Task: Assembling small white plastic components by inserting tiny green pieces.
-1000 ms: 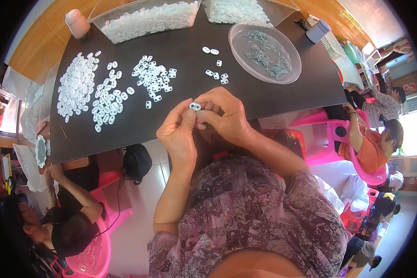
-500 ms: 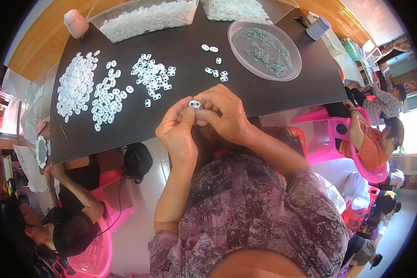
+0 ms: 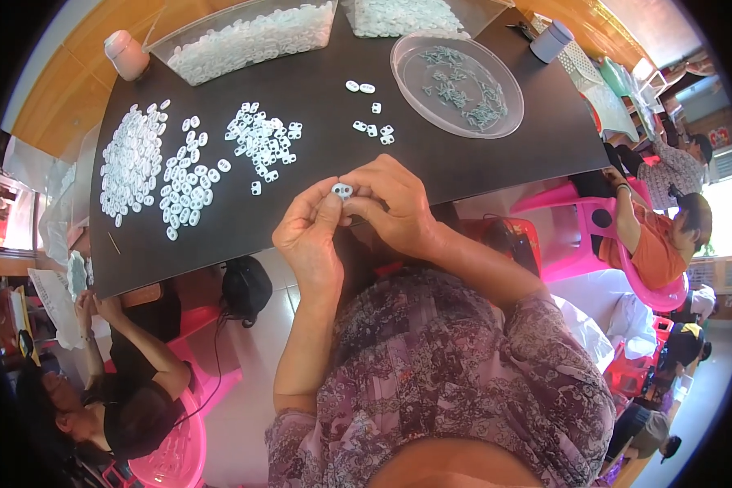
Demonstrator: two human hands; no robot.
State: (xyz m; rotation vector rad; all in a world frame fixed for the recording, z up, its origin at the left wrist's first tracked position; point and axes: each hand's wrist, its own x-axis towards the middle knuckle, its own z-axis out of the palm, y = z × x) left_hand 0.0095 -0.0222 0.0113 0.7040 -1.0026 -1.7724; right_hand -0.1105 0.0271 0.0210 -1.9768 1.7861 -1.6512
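Note:
Both hands meet in front of my chest, just off the near table edge, around one small white plastic piece with two dark holes (image 3: 342, 190). My left hand (image 3: 311, 236) pinches it from the left with thumb and fingers. From the right, my right hand (image 3: 394, 199) grips the same piece, its thumb tucked beneath. Whether anything else sits between the fingertips is hidden. Beyond them on the dark table (image 3: 317, 138) lies a heap of similar two-holed white pieces (image 3: 260, 134). White oval pieces lie farther left in a dense pile (image 3: 134, 163) and a looser group (image 3: 189, 183).
A round clear tray (image 3: 512, 114) with small grey-green screw-like parts stands at the right. Clear bins of white pieces (image 3: 252, 41) line the back, between a pink-lidded jar (image 3: 127, 55) and a grey-lidded jar (image 3: 551, 42). People sit left (image 3: 138, 407) and right (image 3: 663, 244).
The view has shifted slightly, so the table things appear a little displaced. The white piece tilts a bit differently between my fingertips; both hands keep their hold.

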